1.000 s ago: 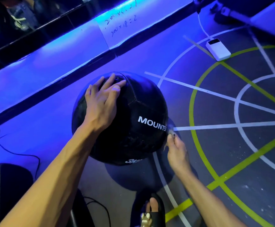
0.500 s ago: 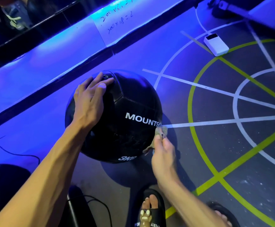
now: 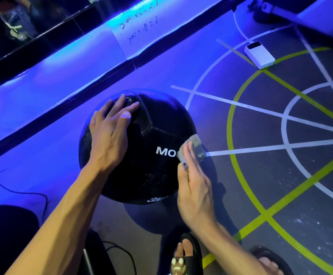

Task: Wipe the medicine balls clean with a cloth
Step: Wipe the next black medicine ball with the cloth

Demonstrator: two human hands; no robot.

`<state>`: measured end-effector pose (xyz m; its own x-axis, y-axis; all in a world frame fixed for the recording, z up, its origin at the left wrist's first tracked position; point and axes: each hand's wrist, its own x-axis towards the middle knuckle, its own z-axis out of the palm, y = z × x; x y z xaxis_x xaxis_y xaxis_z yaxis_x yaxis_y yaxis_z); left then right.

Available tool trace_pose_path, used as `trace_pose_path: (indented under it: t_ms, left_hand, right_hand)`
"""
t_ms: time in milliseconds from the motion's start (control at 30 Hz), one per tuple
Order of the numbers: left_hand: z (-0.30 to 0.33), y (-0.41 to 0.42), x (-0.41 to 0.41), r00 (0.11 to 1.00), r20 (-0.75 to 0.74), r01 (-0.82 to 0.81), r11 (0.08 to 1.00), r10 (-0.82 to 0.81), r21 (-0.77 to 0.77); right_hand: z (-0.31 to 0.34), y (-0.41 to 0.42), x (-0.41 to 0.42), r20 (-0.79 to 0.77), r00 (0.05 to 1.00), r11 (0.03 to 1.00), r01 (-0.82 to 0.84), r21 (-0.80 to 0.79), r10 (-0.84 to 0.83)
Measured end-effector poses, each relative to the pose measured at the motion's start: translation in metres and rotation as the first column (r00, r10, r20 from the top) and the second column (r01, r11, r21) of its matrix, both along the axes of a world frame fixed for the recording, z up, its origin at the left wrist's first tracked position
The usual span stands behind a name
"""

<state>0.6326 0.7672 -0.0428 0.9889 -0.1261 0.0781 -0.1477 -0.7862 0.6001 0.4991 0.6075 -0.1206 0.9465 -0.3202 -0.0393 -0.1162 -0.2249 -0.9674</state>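
Note:
A black medicine ball (image 3: 151, 167) with white lettering sits on the gym floor in the middle of the head view. My left hand (image 3: 110, 133) lies flat on the ball's upper left side, fingers spread and straight. My right hand (image 3: 195, 183) presses a small grey cloth (image 3: 193, 147) against the ball's right side with straight fingers, covering part of the lettering. The ball's far and under sides are hidden.
A white power bank (image 3: 259, 55) with a cable lies on the floor at the far right. A blue-lit ledge (image 3: 62, 62) runs along the wall behind the ball. Black cables (image 3: 22, 193) and a dark object (image 3: 7, 235) sit at lower left. My sandalled feet (image 3: 183, 255) are below the ball.
My right hand has moved up the ball's right side with the cloth, from the lower right edge onto the lettering. My left hand has stayed on the ball's top left.

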Motion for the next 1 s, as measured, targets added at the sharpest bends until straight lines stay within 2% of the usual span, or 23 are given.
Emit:
trace_pose_path:
  t_ms: [67, 133, 233, 267, 333, 400, 467, 533, 667, 767, 833, 900, 1000]
  left_hand:
    - [-0.003, 0.001, -0.007, 0.999, 0.036, 0.012, 0.999, -0.013, 0.039]
    - [-0.005, -0.001, -0.015, 0.997, 0.07, 0.004, 0.996, -0.01, 0.088]
    - [-0.009, -0.004, -0.036, 0.993, 0.12, -0.006, 0.989, -0.012, 0.145]
    - [-0.011, -0.005, -0.044, 0.989, 0.147, -0.005, 0.987, -0.019, 0.163]
    - [-0.015, -0.004, -0.058, 0.981, 0.192, -0.01, 0.98, -0.029, 0.198]
    - [-0.019, -0.002, -0.07, 0.976, 0.216, -0.022, 0.975, -0.027, 0.222]
    - [-0.019, -0.002, -0.083, 0.972, 0.233, -0.025, 0.976, -0.027, 0.217]
    - [-0.015, 0.0, -0.096, 0.966, 0.256, -0.035, 0.977, -0.021, 0.21]
    - [0.01, 0.005, -0.094, 0.957, 0.29, -0.094, 0.973, 0.029, 0.212]
    - [0.02, 0.011, -0.068, 0.967, 0.25, -0.114, 0.961, 0.049, 0.254]
    - [0.014, 0.016, -0.055, 0.99, 0.138, -0.063, 0.944, 0.018, 0.324]
    - [0.006, 0.021, -0.056, 0.998, 0.058, -0.026, 0.957, 0.01, 0.288]
    - [0.007, 0.025, -0.07, 0.994, 0.099, -0.063, 0.979, 0.044, 0.193]
  right_hand:
    - [-0.014, -0.006, 0.003, 0.061, 0.996, 0.997, -0.067, -0.039, 0.07]
    - [-0.029, -0.017, 0.015, 0.046, 0.998, 0.999, -0.035, 0.021, 0.034]
    - [-0.023, -0.032, 0.041, -0.198, 0.973, 0.983, 0.146, 0.115, -0.121]
    - [-0.016, -0.029, 0.044, -0.206, 0.97, 0.984, 0.149, 0.101, -0.126]
    - [0.008, -0.012, 0.037, -0.029, 0.998, 0.998, 0.055, 0.018, -0.055]
    - [0.017, 0.008, 0.016, 0.186, 0.973, 0.985, -0.117, -0.125, 0.14]
    - [0.005, 0.004, 0.006, 0.274, 0.924, 0.951, -0.208, -0.227, 0.267]
    - [-0.007, -0.013, 0.01, 0.279, 0.926, 0.958, -0.203, -0.202, 0.255]
    - [-0.013, -0.029, 0.007, 0.211, 0.966, 0.989, -0.135, -0.069, 0.146]
    - [-0.022, -0.038, 0.002, 0.125, 0.99, 0.998, -0.064, -0.015, 0.066]
    - [-0.029, -0.046, 0.003, -0.021, 1.0, 0.998, 0.003, 0.062, -0.002]
    - [-0.039, -0.051, 0.004, -0.214, 0.977, 0.985, 0.051, 0.166, -0.015]
    - [-0.047, -0.057, 0.015, -0.337, 0.94, 0.952, 0.156, 0.262, -0.062]
